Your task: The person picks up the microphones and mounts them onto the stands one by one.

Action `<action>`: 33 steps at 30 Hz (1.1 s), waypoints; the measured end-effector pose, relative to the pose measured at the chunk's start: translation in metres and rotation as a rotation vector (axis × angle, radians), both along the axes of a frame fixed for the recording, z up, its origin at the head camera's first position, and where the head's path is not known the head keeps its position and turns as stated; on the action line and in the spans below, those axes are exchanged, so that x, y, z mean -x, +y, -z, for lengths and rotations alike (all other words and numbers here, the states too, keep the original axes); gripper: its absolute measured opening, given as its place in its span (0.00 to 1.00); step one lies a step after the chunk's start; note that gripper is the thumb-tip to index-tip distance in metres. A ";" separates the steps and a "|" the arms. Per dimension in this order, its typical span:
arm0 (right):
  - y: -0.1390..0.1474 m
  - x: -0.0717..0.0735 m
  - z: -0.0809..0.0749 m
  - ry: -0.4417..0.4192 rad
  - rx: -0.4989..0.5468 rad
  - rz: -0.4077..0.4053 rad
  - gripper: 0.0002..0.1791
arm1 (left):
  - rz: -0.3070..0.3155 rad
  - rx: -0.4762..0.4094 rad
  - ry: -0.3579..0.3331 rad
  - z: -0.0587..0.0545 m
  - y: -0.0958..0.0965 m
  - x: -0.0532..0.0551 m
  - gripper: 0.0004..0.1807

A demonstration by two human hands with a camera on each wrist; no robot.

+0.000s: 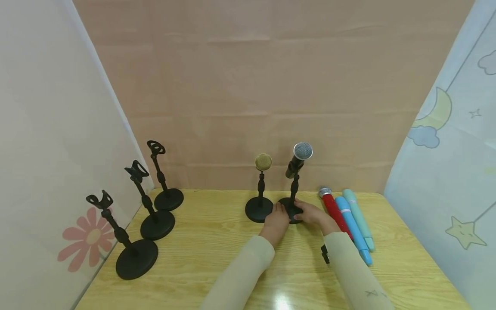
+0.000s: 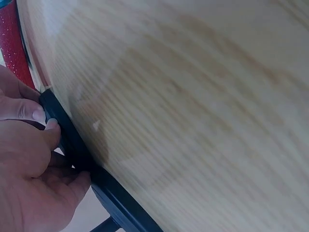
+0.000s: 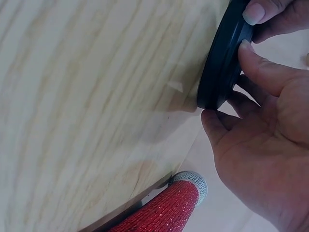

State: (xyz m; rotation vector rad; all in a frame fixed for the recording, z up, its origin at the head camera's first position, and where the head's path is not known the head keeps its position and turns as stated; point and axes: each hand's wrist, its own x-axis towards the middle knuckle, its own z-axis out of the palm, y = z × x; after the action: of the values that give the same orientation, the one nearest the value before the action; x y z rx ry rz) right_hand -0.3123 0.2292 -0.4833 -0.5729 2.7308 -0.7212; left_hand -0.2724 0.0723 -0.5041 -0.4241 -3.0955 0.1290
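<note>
Both hands — left hand [image 1: 277, 217], right hand [image 1: 312, 214] — clasp the round black stand base [image 1: 291, 209] in a curled-finger grip; it sits on the surface just left of the red microphone [image 1: 334, 209]. No readable writing shows.

My head view is bright and even with glare on the table [image 1: 282, 301], edges bowed; both wrist views blurred.
</note>
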 end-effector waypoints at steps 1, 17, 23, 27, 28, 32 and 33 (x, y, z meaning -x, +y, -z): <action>0.000 0.001 0.000 0.001 0.000 -0.001 0.33 | -0.003 0.006 0.002 0.000 0.000 0.000 0.34; 0.001 -0.004 0.007 0.012 0.033 -0.001 0.33 | 0.078 -0.038 -0.024 0.007 -0.012 0.001 0.32; 0.007 -0.009 0.013 0.085 0.022 0.032 0.32 | 0.139 -0.200 -0.110 0.000 -0.029 -0.004 0.30; 0.010 -0.012 0.012 0.136 0.033 0.087 0.28 | 0.155 -0.227 -0.083 -0.009 -0.049 -0.014 0.30; 0.011 -0.013 0.011 0.147 0.042 0.105 0.27 | 0.162 -0.220 -0.069 -0.010 -0.055 -0.016 0.29; 0.016 -0.019 0.001 0.205 0.032 0.166 0.24 | 0.161 -0.223 -0.058 -0.013 -0.080 -0.025 0.29; 0.017 -0.021 -0.002 0.223 0.025 0.183 0.24 | 0.159 -0.221 -0.051 -0.013 -0.086 -0.027 0.29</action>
State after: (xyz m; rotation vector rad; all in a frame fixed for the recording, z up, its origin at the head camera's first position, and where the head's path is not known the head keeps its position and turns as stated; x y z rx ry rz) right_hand -0.2915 0.2465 -0.4813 -0.4360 3.0151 -0.7773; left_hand -0.2454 -0.0135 -0.4915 -0.6695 -3.0609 -0.2276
